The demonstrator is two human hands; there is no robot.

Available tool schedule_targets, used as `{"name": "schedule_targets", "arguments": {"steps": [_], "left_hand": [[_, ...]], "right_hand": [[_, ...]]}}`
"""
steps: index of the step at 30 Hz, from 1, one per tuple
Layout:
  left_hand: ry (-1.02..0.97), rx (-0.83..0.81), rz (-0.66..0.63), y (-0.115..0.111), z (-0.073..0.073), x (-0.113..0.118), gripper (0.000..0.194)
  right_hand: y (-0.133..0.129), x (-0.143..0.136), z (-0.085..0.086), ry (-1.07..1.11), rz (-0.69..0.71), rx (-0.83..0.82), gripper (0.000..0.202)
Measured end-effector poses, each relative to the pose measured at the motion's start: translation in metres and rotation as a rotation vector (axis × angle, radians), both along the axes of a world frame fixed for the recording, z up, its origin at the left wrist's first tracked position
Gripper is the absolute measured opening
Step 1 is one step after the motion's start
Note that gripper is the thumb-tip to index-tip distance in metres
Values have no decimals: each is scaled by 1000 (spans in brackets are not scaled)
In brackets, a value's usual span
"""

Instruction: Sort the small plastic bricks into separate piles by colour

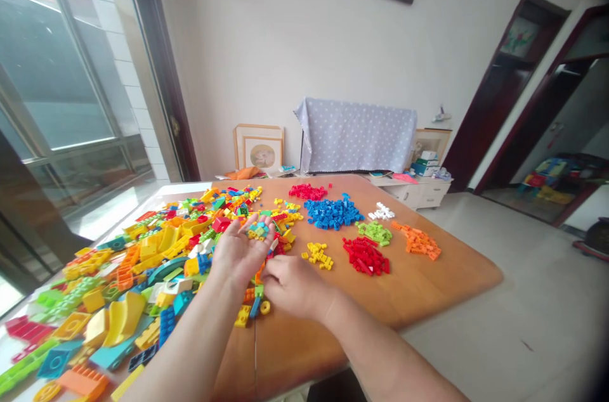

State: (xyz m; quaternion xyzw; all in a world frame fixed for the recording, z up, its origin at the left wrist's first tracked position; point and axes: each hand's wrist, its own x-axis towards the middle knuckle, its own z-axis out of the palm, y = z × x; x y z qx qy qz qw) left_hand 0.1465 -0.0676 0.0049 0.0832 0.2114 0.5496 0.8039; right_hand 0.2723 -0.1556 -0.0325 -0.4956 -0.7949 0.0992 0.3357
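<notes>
Bricks (257,231), small, blue-green and yellow, lie in the head view on the upturned palm of the left hand (243,255), near its fingers. That grip is loose: the palm is spread in a shallow cup and nothing clamps the bricks, so a tilt or a knock could tip them into the mixed pile (169,240) below, where they would be hard to pick out. The right hand (297,285) is curled knuckles-up at the pile's near edge, close beside the left; its fingertips are hidden, so I cannot tell whether it holds anything. With the hands so close, a bump between them seems the likeliest cause of a spill.

The yellow heap (318,256) sits just beyond the right hand, so a careless sweep of the wrist could scatter it towards the red heap (365,256) next to it. Loose yellow pieces at the pile's edge could also stray into the yellow heap. A ring (265,307) lies by the right hand on the table (442,288), easily nudged by the forearm.
</notes>
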Motion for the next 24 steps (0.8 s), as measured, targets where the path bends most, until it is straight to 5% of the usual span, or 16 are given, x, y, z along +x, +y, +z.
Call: {"name": "schedule_targets", "arguments": {"steps": [5, 11, 24], "left_hand": [[-47, -7, -146, -24, -26, 45, 33], [-23, -8, -198, -34, -45, 56, 41], [34, 10, -249, -33, -53, 51, 46]], "right_hand": [[-9, 50, -28, 350, -273, 39, 18], [-16, 71, -52, 596, -361, 36, 14], [0, 69, -34, 302, -252, 50, 32]]}}
